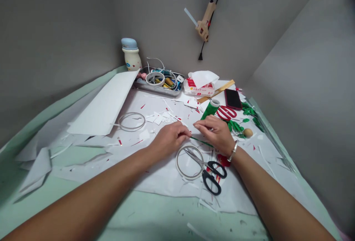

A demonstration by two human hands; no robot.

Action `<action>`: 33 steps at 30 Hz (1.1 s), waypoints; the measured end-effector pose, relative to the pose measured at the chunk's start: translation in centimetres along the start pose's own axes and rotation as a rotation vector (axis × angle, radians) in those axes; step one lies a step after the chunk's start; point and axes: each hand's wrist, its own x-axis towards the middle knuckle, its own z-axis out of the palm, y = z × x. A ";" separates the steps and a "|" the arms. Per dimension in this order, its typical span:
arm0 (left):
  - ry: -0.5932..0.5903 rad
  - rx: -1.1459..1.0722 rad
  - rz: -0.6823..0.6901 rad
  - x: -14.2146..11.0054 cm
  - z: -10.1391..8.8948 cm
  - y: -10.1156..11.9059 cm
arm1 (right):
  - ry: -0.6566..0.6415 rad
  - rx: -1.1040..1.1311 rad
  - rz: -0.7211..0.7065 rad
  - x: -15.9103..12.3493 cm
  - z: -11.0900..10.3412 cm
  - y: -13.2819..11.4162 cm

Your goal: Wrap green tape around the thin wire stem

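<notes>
Seen from above the work surface, the person's left hand (169,138) and right hand (215,133) sit close together at the centre of a sheet of white paper (169,181) strewn with white and red offcuts. The left hand is closed, its fingers pinched on a thin green stem (202,141), which runs out to the right, low across the paper and beneath the right hand. The right hand is curled, its fingers reaching toward the left; whether it grips the stem cannot be told. A silver bangle (232,151) circles the right wrist. Just below the hands, black-handled scissors (210,172) lie partly across a ring of clear tape (188,162). Above the right hand stand a green tape roll (210,109) and red-handled scissors (226,113), with loose green leaves (235,125) and a small wooden ball (247,133) to their right. Farther back lie a second clear tape ring (131,121), a large white card (104,102), a metal tray of small supplies (158,81), a tissue packet (201,85), a wooden ruler (217,91), and a phone (233,99). A glue gun (205,22) hangs on the wall.
</notes>
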 end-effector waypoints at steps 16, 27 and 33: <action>0.270 0.028 -0.211 0.5 -0.8 -0.6 | -0.144 -0.195 -0.243 -0.4 1.4 -1.7; -0.024 -0.127 -0.051 0.2 -0.1 0.0 | 0.020 0.083 0.096 -0.1 0.3 0.5; 0.093 -0.413 -0.293 0.5 -0.8 0.5 | -0.104 0.052 0.015 -0.5 1.4 0.1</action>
